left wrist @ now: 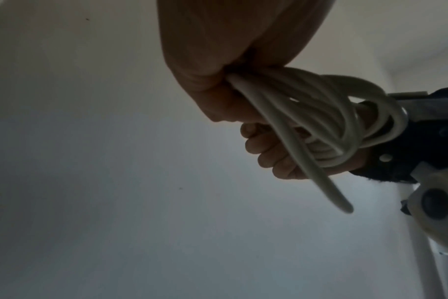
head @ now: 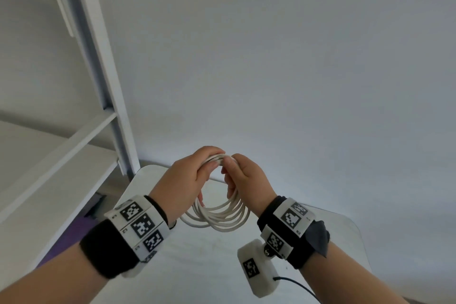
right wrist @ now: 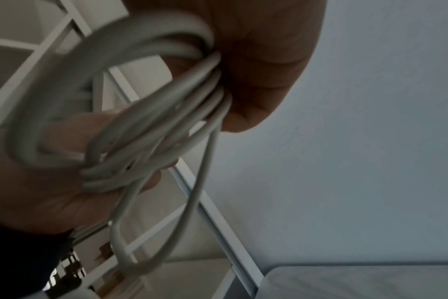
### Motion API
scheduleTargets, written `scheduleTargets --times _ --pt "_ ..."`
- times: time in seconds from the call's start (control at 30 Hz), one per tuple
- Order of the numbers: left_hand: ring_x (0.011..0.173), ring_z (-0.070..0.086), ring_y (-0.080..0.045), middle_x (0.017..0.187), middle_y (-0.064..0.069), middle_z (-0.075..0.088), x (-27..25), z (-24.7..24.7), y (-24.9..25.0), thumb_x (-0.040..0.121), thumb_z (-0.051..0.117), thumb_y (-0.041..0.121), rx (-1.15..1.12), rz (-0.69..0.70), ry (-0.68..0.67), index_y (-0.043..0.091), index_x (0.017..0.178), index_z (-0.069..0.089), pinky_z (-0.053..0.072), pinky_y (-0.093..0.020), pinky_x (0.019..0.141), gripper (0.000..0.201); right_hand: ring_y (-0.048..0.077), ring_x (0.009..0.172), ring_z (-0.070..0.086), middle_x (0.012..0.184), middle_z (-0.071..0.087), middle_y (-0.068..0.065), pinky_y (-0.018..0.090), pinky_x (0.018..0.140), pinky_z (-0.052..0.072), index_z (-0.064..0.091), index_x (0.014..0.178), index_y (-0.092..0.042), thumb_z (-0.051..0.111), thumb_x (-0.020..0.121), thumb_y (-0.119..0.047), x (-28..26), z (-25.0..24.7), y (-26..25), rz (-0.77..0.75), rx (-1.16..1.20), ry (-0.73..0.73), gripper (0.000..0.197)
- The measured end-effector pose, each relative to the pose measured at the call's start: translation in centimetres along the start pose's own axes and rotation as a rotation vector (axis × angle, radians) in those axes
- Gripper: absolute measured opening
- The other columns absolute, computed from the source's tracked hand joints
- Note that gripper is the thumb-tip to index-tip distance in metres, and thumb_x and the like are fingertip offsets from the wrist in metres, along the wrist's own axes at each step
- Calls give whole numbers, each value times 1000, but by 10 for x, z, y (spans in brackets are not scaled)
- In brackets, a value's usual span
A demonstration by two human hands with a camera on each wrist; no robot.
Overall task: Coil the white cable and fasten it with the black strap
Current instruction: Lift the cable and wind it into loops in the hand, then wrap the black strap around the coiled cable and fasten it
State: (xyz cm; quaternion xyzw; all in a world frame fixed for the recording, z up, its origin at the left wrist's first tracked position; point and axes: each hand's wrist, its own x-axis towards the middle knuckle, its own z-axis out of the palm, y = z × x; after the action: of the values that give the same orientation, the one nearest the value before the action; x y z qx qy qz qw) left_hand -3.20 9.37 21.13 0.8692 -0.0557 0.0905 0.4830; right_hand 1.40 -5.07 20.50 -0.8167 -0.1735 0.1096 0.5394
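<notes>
Over the white tabletop point(head: 340, 227) both hands are gripping the white cable point(head: 219, 217) — coiling looking done, black strap nowhere showing.

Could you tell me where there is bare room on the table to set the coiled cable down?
The white table shows bare top right of the right hand and at its far end near the shelf post. It is crowded under the white cable, where both the left hand and the wrist rigs hang.

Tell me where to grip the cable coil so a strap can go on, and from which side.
Grip the cable at the top, where the loops bunch tight between left hand and right hand. Come from above; the lower loops hang fanned apart, free for wrapping.
</notes>
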Motion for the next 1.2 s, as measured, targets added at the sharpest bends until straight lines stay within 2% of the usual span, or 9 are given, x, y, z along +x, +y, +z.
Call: scheduleTargets --times 0.1,0.23,0.3,0.43,0.53,0.63,0.77,1.0,1.2 --pt "54 58 -14 74 16 57 -5 -3 -25 97 42 26 51 -35 26 28 115 56 46 -15 50 23 10 51 57 63 57 -4 21 57 45 56 85 -14 40 94 -35 8 16 12 35 -14 -92 29" --pt "44 54 -14 72 10 58 -17 -4 -60 96 41 29 66 -113 33 25 116 58 43 -14 46 26 22 80 64 89 62 -1 37 77 51 56 97 -23 34 96 -37 15 34 26 73 14 -147 27" --pt "42 56 -14 84 4 64 -25 -5 -75 96 42 29 54 -175 43 25 118 57 45 -14 46 27 22 93 61 101 61 -2 37 86 49 54 107 -25 31 96 -39 18 41 33 115 50 -134 29" --pt "49 57 -13 91 -2 67 -41 -11 -103 96 42 27 39 -270 74 22 118 58 43 -9 46 27 19 97 56 113 57 1 34 86 47 49 123 -20 24 97 -39 27 49 53 210 74 -62 40" --pt "54 61 -27 83 13 61 -55 -20 -118 96 42 26 27 -368 100 23 117 58 48 -16 45 26 19 102 54 118 54 4 34 90 45 47 127 -15 26 98 -33 33 59 78 279 0 -90 40" --pt "46 58 -16 79 18 58 -68 -26 -131 96 42 26 45 -414 122 21 119 58 49 -17 43 28 24 116 49 130 49 11 35 101 37 45 130 -15 31 97 -25 37 78 113 262 -315 -249 36" --pt "56 62 -28 81 23 56 -82 -30 -142 96 42 26 60 -472 124 20 120 57 51 -20 45 29 28 126 39 145 33 6 38 105 34 40 134 -24 38 95 -23 36 114 144 240 -641 -515 39" --pt "61 65 -30 82 23 56 -101 -32 -153 96 41 29 46 -538 123 22 122 56 54 -26 51 30 30 136 19 154 14 3 46 107 30 30 137 -38 39 94 -27 43 158 159 172 -912 -722 45" --pt "55 63 -21 80 24 57 -106 -33 -160 96 41 30 30 -543 112 26 122 55 52 -19 47 30 32 131 26 152 17 1 47 104 35 31 138 -16 40 93 -31 43 170 172 241 -1016 -752 48"
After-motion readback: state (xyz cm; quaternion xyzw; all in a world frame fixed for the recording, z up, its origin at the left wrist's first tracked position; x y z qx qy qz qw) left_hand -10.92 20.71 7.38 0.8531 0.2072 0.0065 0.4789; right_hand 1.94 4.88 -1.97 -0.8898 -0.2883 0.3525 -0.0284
